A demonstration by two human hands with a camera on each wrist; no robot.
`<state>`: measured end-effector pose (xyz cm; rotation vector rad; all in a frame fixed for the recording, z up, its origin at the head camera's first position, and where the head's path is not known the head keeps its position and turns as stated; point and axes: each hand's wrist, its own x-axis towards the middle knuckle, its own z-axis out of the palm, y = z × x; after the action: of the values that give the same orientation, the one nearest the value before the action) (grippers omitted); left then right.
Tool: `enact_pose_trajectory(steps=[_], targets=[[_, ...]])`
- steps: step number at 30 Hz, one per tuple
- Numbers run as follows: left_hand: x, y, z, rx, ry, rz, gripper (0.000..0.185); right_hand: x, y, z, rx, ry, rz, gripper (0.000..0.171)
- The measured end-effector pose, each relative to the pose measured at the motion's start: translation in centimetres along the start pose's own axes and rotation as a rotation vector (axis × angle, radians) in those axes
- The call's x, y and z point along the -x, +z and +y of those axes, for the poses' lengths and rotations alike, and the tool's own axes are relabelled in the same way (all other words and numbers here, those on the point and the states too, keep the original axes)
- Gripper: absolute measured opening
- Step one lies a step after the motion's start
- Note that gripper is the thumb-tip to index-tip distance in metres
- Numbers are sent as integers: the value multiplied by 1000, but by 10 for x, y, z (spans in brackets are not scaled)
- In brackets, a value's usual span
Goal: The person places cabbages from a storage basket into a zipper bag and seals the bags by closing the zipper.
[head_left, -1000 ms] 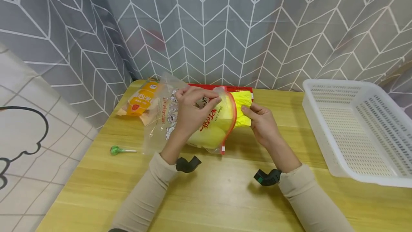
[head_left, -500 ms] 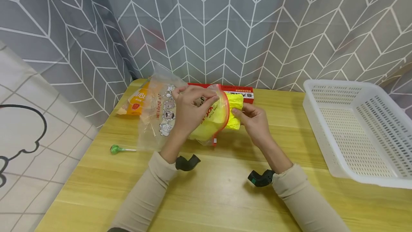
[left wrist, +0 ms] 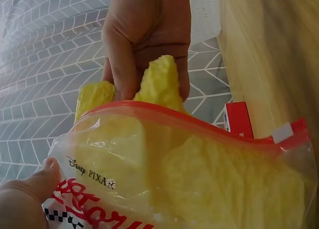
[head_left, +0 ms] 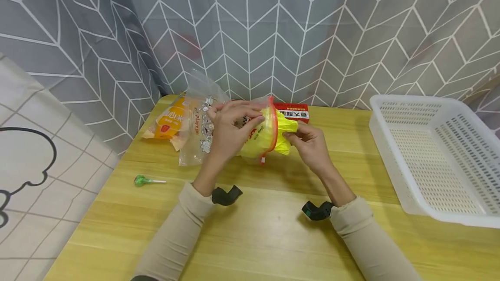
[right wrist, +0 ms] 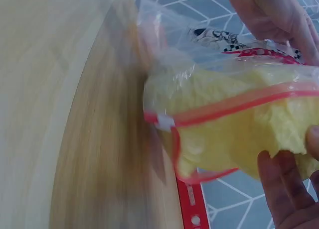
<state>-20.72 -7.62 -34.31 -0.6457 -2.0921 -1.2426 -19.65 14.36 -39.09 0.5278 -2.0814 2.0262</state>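
My left hand [head_left: 232,131] pinches the side of a clear zip bag [left wrist: 107,171] with red printing, cartoon figures and a red zip edge. The bag's mouth faces right and stands open. A crinkled, bright yellow soft piece [head_left: 286,131] pokes out of that mouth, and more yellow fills the bag behind the film. Thumb and fingers of my right hand [head_left: 312,146] pinch the yellow piece's outer end. In the left wrist view, two yellow ends [left wrist: 162,82] rise past the red zip. A white slider [left wrist: 282,133] sits at one end of the zip.
Behind the bag lies a red box [head_left: 294,111] at the table's back edge. An orange snack packet [head_left: 169,120] is at the back left, a green lollipop [head_left: 140,180] nearer the left edge. A white plastic basket [head_left: 410,177] stands on the right. Patterned curtain closes off the back.
The right hand has moved left with the yellow piece, which sticks out of the bag less than before. The bag has shifted left and its lower zip end has risen. The left hand barely moved.
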Motion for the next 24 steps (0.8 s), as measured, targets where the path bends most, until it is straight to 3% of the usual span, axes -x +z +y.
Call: enact_pose_trajectory(steps=[3,8,12,17,24], targets=[[0,2,0,33,-32,7,10,-1,-1,0,45,-73,14,20],[-1,2,2,94,-50,39,10,-2,4,0,-47,-144,102,27],[1,2,3,82,-35,19,10,-2,9,3,6,-68,94,20],[1,3,2,70,-41,10,10,-3,11,4,101,31,52,23],[-1,-3,-1,127,-90,111,10,-1,2,-3,-15,102,47,49]])
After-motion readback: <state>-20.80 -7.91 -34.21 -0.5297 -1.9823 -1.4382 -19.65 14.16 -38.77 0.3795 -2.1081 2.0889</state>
